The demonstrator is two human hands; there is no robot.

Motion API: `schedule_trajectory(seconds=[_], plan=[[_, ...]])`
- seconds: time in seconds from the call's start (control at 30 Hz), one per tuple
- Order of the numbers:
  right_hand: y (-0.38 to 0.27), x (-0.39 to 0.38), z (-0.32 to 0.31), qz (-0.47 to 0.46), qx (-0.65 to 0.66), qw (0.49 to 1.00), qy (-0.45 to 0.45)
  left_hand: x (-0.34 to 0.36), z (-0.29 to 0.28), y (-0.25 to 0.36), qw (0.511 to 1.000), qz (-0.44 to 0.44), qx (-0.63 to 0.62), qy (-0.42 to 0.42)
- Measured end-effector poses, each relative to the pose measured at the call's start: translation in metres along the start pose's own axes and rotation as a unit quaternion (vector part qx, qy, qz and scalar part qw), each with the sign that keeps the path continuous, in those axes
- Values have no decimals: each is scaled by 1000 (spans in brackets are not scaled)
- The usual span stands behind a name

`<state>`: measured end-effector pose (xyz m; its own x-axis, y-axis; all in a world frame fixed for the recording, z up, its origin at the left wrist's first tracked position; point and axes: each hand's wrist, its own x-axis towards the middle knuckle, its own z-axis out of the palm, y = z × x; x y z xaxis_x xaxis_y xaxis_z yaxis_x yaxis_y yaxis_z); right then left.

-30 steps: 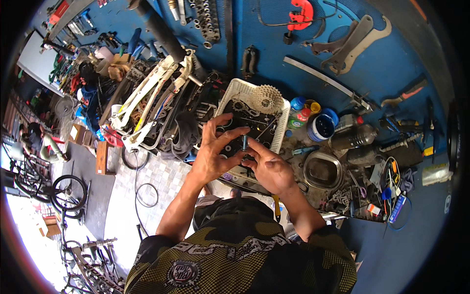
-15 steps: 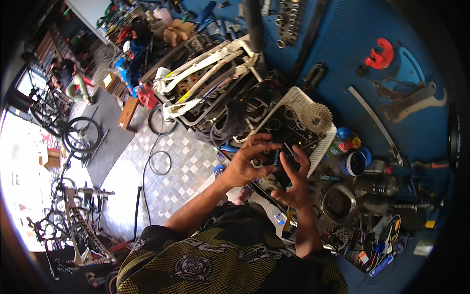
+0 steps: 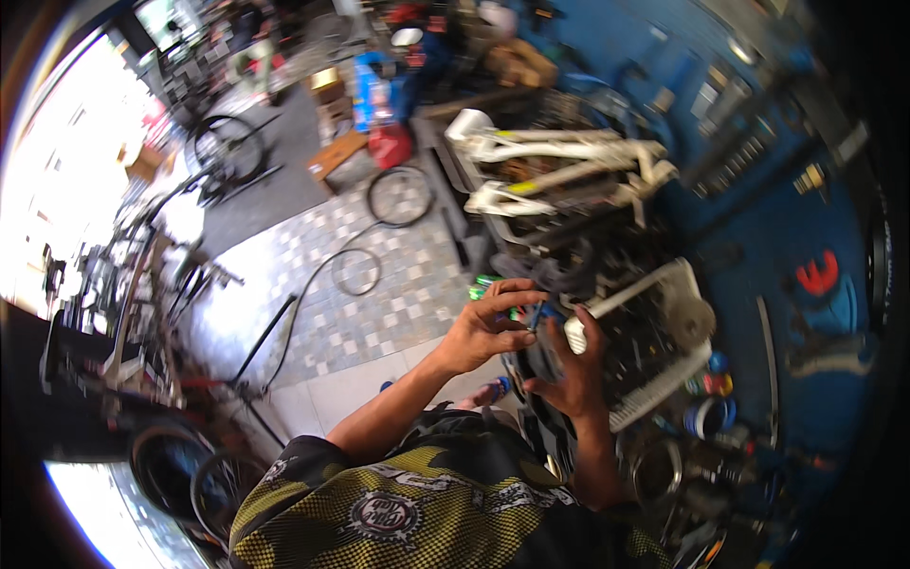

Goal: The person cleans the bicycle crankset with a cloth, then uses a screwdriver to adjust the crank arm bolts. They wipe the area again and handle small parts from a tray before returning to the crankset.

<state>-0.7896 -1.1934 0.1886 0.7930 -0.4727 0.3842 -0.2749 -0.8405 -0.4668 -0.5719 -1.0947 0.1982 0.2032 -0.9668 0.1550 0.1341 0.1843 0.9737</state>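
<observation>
My left hand (image 3: 483, 332) and my right hand (image 3: 569, 365) meet in front of my chest over a small dark part (image 3: 542, 349) that both grip; motion blur hides what it is. A bit of blue shows at the fingertips of my left hand. Just right of my hands sits a white plastic basket (image 3: 654, 379) full of dark metal parts, with a silver cog set (image 3: 690, 321) resting on its far rim. The basket stands on a blue workbench (image 3: 806, 218).
White bicycle frames (image 3: 559, 161) lie stacked beyond the basket. Cans and tubs (image 3: 711, 412), a metal ring and tools crowd the bench at right. On the tiled floor (image 3: 379, 313) at left lie loose tyres (image 3: 398, 194). Bicycles and wheels (image 3: 223, 147) stand further left.
The view has swung left and down, so the bench and basket slid to the right. My hands stay together on the small part, now drawn nearer my chest.
</observation>
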Motion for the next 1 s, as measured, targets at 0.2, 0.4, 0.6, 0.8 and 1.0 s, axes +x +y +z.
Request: schedule_trajectory(seconds=[0.2,0.4,0.6,0.8,1.0], plan=[[-104,70,87,-65,281,956,-55,-108,-95,46,963,70,188,179],[-256,103,206,-36,511,829,-226,-273,-196,90,864,93,269,416],[-410,106,318,107,657,620,-415,-410,-233,112,703,5,393,593],[-510,112,386,80,622,577,-523,-483,-278,116,571,-61,483,661],[-568,134,483,66,587,568,-573,-527,-357,120,530,-129,492,678]])
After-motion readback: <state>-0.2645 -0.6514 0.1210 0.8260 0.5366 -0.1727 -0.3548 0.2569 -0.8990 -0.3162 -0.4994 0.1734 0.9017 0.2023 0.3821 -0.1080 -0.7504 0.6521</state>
